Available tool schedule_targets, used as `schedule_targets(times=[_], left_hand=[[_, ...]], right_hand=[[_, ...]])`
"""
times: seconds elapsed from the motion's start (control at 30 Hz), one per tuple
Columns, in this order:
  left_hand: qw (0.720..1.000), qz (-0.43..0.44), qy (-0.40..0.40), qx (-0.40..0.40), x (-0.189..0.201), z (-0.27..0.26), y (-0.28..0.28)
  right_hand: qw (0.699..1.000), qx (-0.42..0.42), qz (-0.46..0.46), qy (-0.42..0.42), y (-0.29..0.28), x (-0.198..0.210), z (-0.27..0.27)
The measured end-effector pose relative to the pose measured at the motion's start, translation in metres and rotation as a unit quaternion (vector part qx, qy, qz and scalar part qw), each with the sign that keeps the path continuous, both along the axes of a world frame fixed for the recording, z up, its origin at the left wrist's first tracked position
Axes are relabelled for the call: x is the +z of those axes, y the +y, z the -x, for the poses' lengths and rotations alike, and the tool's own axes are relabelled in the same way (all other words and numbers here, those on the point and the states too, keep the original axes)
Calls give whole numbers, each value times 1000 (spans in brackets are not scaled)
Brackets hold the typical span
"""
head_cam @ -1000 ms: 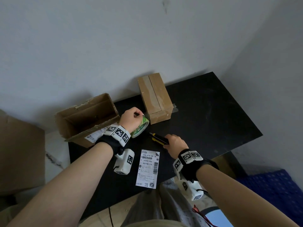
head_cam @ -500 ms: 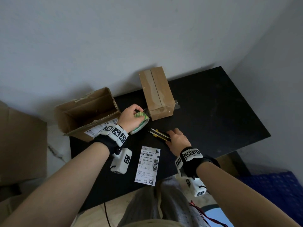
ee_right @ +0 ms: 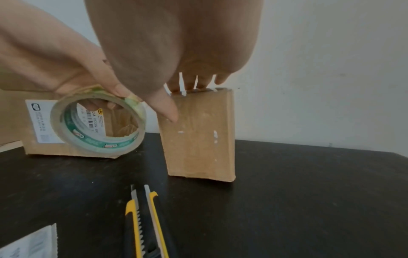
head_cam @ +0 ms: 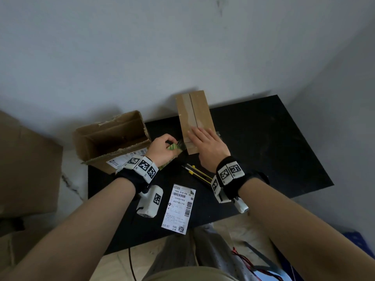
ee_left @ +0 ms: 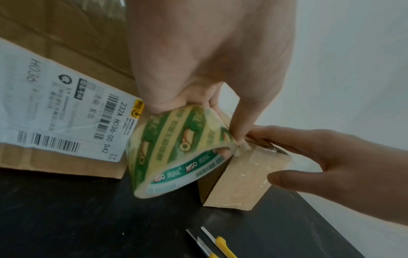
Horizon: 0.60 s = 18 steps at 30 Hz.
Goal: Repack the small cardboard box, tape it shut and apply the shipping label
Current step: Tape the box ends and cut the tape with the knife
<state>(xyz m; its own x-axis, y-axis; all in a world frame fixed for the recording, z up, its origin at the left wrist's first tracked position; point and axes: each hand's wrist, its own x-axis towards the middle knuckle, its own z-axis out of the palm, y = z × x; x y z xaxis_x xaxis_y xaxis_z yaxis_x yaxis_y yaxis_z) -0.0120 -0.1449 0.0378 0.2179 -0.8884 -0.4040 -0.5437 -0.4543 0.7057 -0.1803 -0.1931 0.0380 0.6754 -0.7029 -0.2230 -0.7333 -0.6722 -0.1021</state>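
Our left hand (head_cam: 162, 148) grips the tape roll (ee_left: 176, 150) at the near end of the small box (head_cam: 195, 120), which lies closed on the black counter (head_cam: 263, 151). Our right hand (head_cam: 209, 147) presses flat on the box top, grip released. The shipping label (head_cam: 179, 208) lies nearer us, beside the utility knife (head_cam: 197, 174).

Open carton (head_cam: 113, 138) (left) crowds the table (head_cam: 263, 151).

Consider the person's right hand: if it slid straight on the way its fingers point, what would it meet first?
Nothing but the small box top under the right hand; past its far edge, probably the wall, though depth is unclear.
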Motion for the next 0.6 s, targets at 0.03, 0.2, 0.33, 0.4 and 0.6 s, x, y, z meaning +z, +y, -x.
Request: schedule_targets(times=[0.03, 0.2, 0.33, 0.4, 0.6], left_hand=[[1000, 5, -6, -6, 0, 0, 0], [997, 12, -72, -21, 2, 6, -1], [993, -5, -106, -44, -1, 8, -2], [992, -7, -120, -46, -2, 9, -3], [995, -2, -91, -36, -7, 9, -3]], right_hand=[[1000, 4, 4, 5, 0, 0, 1], [1000, 15, 3, -1, -2, 0, 6], [1000, 24, -5, -7, -4, 0, 6], [1000, 25, -10, -7, -5, 0, 6], [999, 17, -21, -24, -6, -2, 10]])
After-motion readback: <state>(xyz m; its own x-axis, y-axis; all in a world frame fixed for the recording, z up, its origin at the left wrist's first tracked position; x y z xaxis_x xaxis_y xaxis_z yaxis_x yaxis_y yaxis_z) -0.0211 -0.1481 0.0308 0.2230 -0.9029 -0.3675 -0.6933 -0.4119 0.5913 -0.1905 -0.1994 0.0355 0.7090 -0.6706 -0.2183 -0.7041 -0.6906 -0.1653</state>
